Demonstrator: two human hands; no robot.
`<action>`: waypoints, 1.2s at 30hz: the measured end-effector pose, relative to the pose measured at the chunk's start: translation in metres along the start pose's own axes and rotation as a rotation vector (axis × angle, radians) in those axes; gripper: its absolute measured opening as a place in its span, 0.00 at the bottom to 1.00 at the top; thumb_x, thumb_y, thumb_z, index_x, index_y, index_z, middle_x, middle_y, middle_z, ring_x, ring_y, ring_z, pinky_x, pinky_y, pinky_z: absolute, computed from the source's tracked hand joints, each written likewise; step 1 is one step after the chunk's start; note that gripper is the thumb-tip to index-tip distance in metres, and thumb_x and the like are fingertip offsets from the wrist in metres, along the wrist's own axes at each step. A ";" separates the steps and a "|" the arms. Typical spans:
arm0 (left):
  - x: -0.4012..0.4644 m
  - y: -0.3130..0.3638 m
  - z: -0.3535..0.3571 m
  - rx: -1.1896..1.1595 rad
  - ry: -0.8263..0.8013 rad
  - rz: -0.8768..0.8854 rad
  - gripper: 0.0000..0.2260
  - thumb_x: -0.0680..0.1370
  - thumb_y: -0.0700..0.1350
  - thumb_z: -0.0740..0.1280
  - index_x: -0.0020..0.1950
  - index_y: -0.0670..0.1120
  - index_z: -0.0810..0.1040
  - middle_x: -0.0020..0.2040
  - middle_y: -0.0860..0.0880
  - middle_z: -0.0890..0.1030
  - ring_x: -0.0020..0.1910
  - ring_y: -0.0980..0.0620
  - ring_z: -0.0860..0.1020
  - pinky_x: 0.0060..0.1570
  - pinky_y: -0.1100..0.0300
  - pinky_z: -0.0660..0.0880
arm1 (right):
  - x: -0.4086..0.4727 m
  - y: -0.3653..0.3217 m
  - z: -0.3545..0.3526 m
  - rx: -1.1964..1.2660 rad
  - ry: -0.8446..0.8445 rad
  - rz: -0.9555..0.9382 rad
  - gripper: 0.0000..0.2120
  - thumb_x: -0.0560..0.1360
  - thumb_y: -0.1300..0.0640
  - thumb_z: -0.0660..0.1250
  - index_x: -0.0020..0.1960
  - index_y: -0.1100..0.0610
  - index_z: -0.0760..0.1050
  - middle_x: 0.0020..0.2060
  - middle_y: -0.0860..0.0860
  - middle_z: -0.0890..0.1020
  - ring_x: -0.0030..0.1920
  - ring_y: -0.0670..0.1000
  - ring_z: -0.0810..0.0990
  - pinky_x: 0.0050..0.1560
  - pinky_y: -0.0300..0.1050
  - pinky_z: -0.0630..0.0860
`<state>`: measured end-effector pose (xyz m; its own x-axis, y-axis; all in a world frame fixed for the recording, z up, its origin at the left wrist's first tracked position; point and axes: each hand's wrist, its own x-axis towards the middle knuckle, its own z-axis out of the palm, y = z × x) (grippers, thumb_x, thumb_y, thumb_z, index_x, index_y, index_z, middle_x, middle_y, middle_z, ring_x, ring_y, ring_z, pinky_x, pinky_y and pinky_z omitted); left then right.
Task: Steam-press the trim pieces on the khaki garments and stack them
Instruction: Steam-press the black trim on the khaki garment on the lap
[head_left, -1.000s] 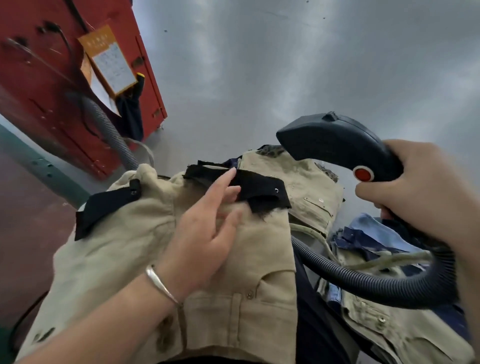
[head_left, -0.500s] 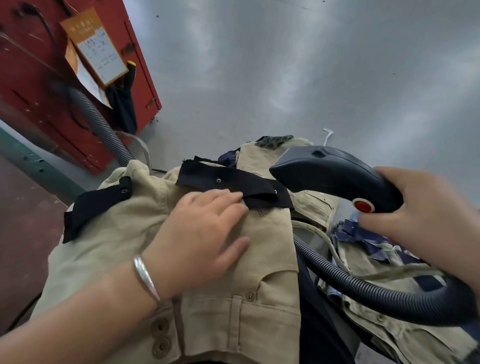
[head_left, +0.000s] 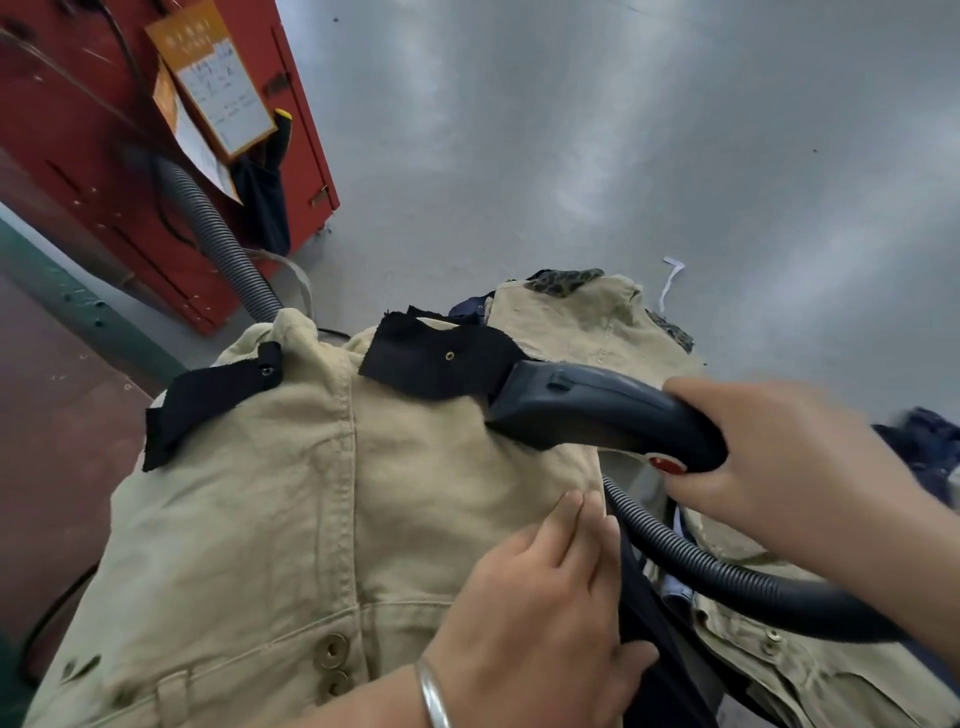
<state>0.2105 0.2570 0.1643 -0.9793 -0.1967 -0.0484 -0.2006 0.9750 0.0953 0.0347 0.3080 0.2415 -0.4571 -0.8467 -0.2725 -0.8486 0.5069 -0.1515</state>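
Item: black rectangular fabric trim piece (head_left: 439, 358) with a brass eyelet, lying across the top of the khaki cotton garment (head_left: 291, 519) we are steaming. Our right hand (head_left: 779, 467) is gripping the dark plastic steamer head (head_left: 597, 410), nose touching the trim's right end, its ribbed black hose (head_left: 727, 571) trailing right. Our left hand (head_left: 540, 618) is pressing flat-fingered on the khaki's right edge, a second black trim strip (head_left: 208, 400) sitting at upper left.

Steamer head (head_left: 597, 410) covers the right black trim (head_left: 436, 364); its hose (head_left: 727, 571) blocks the garment's right edge. Left black trim (head_left: 208, 400) and central khaki panel (head_left: 249, 519) lie unobstructed.
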 end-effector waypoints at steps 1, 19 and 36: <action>-0.001 0.000 0.001 -0.008 -0.006 -0.012 0.32 0.67 0.68 0.63 0.58 0.45 0.82 0.60 0.46 0.81 0.61 0.51 0.78 0.61 0.62 0.69 | 0.004 -0.007 0.002 0.000 0.016 -0.012 0.10 0.66 0.43 0.67 0.36 0.42 0.65 0.25 0.44 0.72 0.28 0.39 0.69 0.26 0.41 0.61; -0.010 -0.017 -0.027 -0.386 0.023 0.024 0.25 0.77 0.62 0.54 0.62 0.50 0.79 0.63 0.51 0.78 0.63 0.52 0.75 0.55 0.57 0.77 | 0.051 0.010 -0.037 0.332 0.368 0.093 0.14 0.64 0.45 0.70 0.48 0.47 0.77 0.29 0.49 0.79 0.33 0.55 0.82 0.34 0.55 0.81; 0.035 -0.233 -0.063 -0.717 -0.835 -0.450 0.25 0.58 0.57 0.80 0.50 0.46 0.83 0.48 0.47 0.85 0.49 0.47 0.83 0.54 0.50 0.78 | 0.023 0.096 -0.023 0.543 0.342 0.237 0.21 0.56 0.44 0.70 0.49 0.40 0.78 0.24 0.49 0.81 0.19 0.52 0.79 0.20 0.45 0.75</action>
<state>0.2213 0.0166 0.2027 -0.5481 -0.1196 -0.8278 -0.7522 0.5033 0.4253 -0.0636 0.3338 0.2426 -0.7483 -0.6611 -0.0554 -0.5020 0.6189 -0.6041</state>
